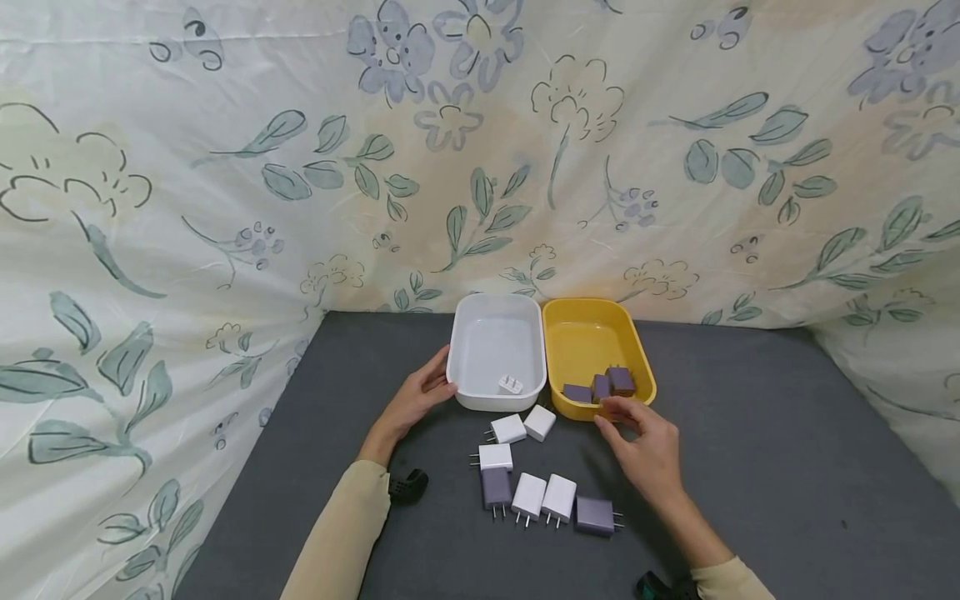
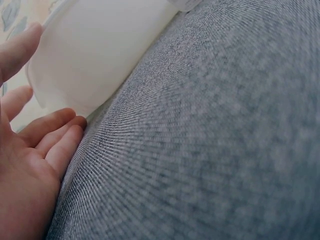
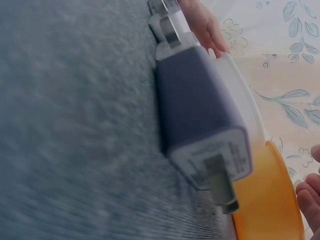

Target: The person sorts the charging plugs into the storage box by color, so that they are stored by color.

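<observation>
On the left side of the white bin rests my left hand, its relaxed fingers against the outer wall; the left wrist view shows the fingertips beside the bin. My right hand is at the front rim of the yellow bin, fingers slightly bent, with nothing seen in them; whether they touch the rim I cannot tell. One white charger lies in the white bin. Several purple chargers lie along the yellow bin's front. A purple charger looms close in the right wrist view.
Before the bins on the dark table lie several white chargers, a purple charger among them and another purple charger at the right end. A floral cloth hangs behind the table and along its sides.
</observation>
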`<action>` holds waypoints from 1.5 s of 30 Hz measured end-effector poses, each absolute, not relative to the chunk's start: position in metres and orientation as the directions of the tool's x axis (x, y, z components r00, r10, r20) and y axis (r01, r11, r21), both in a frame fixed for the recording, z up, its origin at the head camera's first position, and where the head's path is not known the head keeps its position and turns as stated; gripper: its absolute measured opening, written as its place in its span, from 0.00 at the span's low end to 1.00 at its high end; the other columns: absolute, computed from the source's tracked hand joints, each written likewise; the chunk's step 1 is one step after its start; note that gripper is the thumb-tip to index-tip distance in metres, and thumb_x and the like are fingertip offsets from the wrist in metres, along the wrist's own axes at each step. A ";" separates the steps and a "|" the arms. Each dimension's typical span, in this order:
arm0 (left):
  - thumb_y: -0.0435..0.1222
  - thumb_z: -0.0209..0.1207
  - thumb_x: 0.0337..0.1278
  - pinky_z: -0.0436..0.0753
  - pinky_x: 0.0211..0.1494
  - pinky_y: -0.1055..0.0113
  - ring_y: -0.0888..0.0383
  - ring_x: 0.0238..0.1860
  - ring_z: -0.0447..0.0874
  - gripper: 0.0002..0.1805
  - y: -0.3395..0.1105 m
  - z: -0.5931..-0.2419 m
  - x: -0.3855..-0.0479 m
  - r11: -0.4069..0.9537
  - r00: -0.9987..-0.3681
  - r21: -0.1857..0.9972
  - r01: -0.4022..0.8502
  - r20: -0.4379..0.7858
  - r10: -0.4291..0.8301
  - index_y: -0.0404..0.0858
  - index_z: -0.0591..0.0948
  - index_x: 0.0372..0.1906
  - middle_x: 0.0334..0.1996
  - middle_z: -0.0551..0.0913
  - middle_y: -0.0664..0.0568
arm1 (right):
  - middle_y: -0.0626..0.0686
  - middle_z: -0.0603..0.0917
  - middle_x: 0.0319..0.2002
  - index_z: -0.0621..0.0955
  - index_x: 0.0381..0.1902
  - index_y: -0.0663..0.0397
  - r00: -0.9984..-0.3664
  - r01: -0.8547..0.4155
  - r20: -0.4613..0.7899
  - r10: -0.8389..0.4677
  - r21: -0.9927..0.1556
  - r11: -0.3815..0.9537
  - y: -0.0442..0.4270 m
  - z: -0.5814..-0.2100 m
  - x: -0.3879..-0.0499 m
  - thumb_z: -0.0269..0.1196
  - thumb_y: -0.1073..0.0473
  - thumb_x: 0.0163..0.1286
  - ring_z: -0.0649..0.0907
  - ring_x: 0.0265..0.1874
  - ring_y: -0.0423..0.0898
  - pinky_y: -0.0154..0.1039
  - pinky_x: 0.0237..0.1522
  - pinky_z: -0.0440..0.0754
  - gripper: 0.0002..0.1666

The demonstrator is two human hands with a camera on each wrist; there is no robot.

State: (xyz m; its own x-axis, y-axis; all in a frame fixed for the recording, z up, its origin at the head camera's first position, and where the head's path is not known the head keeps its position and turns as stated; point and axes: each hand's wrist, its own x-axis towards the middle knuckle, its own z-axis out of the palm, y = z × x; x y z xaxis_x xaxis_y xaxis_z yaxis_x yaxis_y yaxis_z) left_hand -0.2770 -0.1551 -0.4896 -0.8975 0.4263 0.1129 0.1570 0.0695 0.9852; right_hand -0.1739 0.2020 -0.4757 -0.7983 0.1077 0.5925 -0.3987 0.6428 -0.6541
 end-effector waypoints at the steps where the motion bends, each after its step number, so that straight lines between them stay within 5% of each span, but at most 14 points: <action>1: 0.31 0.58 0.65 0.74 0.67 0.65 0.42 0.71 0.65 0.41 -0.155 -0.488 -0.276 0.066 -0.898 0.986 0.153 0.111 0.426 0.41 0.52 0.78 0.72 0.64 0.38 | 0.54 0.89 0.37 0.86 0.40 0.60 -0.798 -0.405 0.595 0.101 -0.652 0.641 0.201 -0.476 -0.173 0.76 0.68 0.49 0.88 0.34 0.50 0.14 0.42 0.76 0.18; 10: 0.34 0.59 0.66 0.75 0.66 0.66 0.46 0.71 0.67 0.39 -0.154 -0.501 -0.281 0.076 -0.904 0.980 0.183 0.137 0.404 0.50 0.55 0.77 0.71 0.67 0.41 | 0.51 0.89 0.37 0.86 0.40 0.56 -0.842 -0.408 0.540 0.013 -0.652 0.639 0.196 -0.476 -0.167 0.77 0.64 0.49 0.88 0.35 0.46 0.15 0.41 0.77 0.18; 16: 0.31 0.58 0.65 0.73 0.67 0.64 0.43 0.71 0.65 0.40 -0.152 -0.479 -0.269 0.072 -0.901 0.985 0.156 0.112 0.420 0.42 0.53 0.77 0.71 0.65 0.38 | 0.50 0.89 0.38 0.86 0.41 0.55 -0.859 -0.398 0.512 -0.010 -0.655 0.643 0.193 -0.472 -0.163 0.77 0.63 0.50 0.88 0.36 0.46 0.20 0.41 0.81 0.18; 25: 0.30 0.58 0.65 0.74 0.65 0.71 0.42 0.71 0.65 0.40 -0.153 -0.475 -0.268 0.068 -0.896 0.985 0.159 0.114 0.430 0.39 0.52 0.77 0.71 0.65 0.37 | 0.50 0.88 0.37 0.85 0.41 0.56 -0.857 -0.430 0.511 -0.056 -0.652 0.625 0.191 -0.473 -0.160 0.77 0.65 0.49 0.88 0.35 0.50 0.41 0.39 0.87 0.19; 45: 0.35 0.60 0.65 0.75 0.66 0.68 0.46 0.70 0.68 0.39 -0.155 -0.503 -0.281 0.074 -0.902 0.980 0.187 0.142 0.407 0.52 0.55 0.77 0.70 0.69 0.42 | 0.47 0.88 0.38 0.86 0.42 0.55 -0.904 -0.420 0.361 -0.229 -0.652 0.631 0.179 -0.481 -0.152 0.78 0.58 0.49 0.87 0.37 0.42 0.37 0.40 0.86 0.21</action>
